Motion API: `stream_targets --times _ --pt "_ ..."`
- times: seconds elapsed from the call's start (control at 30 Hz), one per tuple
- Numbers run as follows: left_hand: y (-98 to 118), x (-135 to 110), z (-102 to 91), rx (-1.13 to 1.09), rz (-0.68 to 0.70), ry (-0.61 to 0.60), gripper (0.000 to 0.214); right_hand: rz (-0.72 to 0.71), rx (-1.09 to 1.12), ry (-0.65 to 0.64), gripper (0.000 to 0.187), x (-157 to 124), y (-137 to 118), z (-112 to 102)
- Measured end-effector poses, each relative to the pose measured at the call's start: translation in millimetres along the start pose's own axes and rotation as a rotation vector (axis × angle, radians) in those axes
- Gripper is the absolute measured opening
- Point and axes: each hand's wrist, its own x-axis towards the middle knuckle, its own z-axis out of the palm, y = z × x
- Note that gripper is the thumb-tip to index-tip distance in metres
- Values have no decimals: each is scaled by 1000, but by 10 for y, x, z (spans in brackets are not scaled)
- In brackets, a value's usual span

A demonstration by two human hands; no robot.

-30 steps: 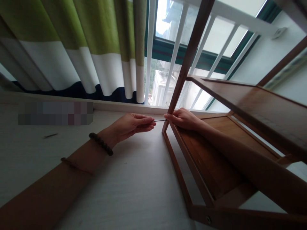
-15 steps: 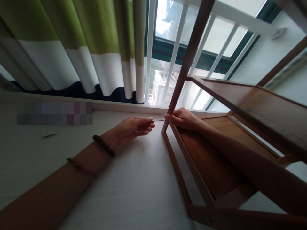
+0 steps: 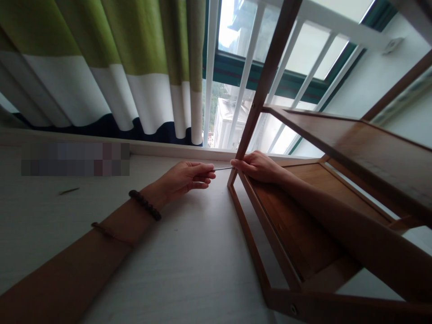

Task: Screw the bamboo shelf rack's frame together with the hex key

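Between the thumb and fingers of my left hand [image 3: 192,175] is pinched a thin, straight metal tool [image 3: 223,168], by its look a hex key; my fingers hide its other end. Its tip meets the upright post [image 3: 254,108] of a brown wooden shelf rack [image 3: 300,220], low down by a joint. My right hand [image 3: 258,166] is closed around that post, with the thumb beside the tool's tip and the fingers behind the wood. The rack stands tilted in my view, and its lower shelf board [image 3: 320,180] lies under my right forearm. A bolt head [image 3: 293,309] shows on the near bottom rail.
A small thin object [image 3: 69,191] lies on the pale floor [image 3: 162,270] at the left, near a blurred-out patch. Behind hang green, white and navy curtains [image 3: 145,99]. White railing bars [image 3: 248,67] and a window stand behind the rack.
My left hand and the tool's outer end have shifted very slightly upward and left, and the fingers are curled a bit differently. My right hand and the rack stay put.
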Motion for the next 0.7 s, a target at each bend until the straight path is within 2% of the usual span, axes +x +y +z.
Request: stream_targets --times 0.4,0.7 --pt "25 -15 13 4 24 -23 20 -5 -51 -28 58 7 -16 -8" --pt "32 -22 22 73 69 3 23 17 8 17 58 -12 -21 -1"
